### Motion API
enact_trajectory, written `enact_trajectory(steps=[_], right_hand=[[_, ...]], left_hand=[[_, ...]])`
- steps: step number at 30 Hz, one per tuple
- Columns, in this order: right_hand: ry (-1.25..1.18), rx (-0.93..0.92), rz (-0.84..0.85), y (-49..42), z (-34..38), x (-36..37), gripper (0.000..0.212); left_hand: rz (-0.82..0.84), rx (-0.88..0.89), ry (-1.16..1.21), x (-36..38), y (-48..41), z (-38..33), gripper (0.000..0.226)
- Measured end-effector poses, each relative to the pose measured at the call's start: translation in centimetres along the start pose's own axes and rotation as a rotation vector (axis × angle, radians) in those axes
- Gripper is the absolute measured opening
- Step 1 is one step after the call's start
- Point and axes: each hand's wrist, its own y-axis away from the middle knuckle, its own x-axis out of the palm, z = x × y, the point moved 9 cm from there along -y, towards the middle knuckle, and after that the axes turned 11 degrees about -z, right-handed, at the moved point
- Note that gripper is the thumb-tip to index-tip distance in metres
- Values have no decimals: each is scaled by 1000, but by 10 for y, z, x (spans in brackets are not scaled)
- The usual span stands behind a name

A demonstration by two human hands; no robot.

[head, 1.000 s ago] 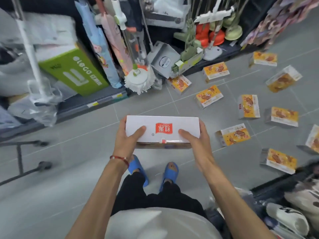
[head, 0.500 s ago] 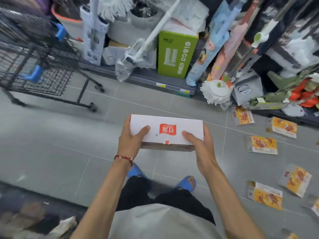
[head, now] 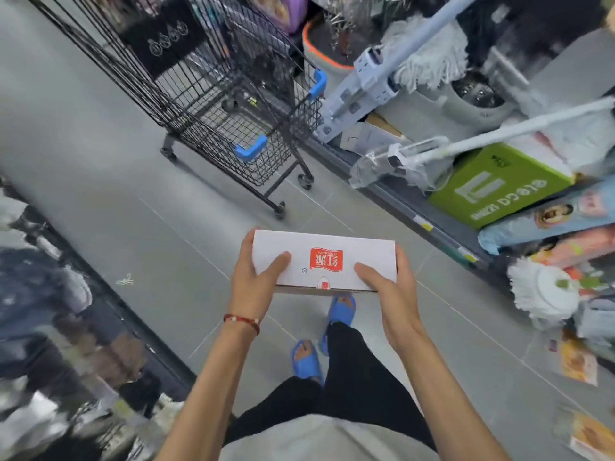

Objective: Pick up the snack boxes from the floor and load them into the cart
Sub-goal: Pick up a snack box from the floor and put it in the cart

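A white snack box with a red logo on top is held level at waist height. My left hand grips its left end, thumb on the lid, and my right hand grips its right end the same way. The black wire cart with blue corner bumpers stands ahead and slightly left on the grey floor, a step or two beyond the box. Two yellow snack boxes lie on the floor at the right edge, one near the shelf and one lower down; both are blurred.
A low shelf runs along the right with mops, a green carton and a round white mop head. Another blurred shelf of goods lines the left. The grey tiled aisle runs between them, my blue sandals below the box.
The view has swung left from the scattered yellow boxes to the cart, which is now larger and nearer the centre. Both hands keep the same hold on the white box.
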Motion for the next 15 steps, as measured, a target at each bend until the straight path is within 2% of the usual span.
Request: enact_trajectory(steps=[4,9,15], right_hand=[[62,-34,107,-47,37,76,51],[116,-62,239,-100,86,171,52],[126,-113,318,-135,143,279,55]], left_hand=[[-96,-59,48,-23,-60,-16,68],[-250,-60,126,-52,-134,-51,57],[-364,-56,202,-99,-210,-87,57]])
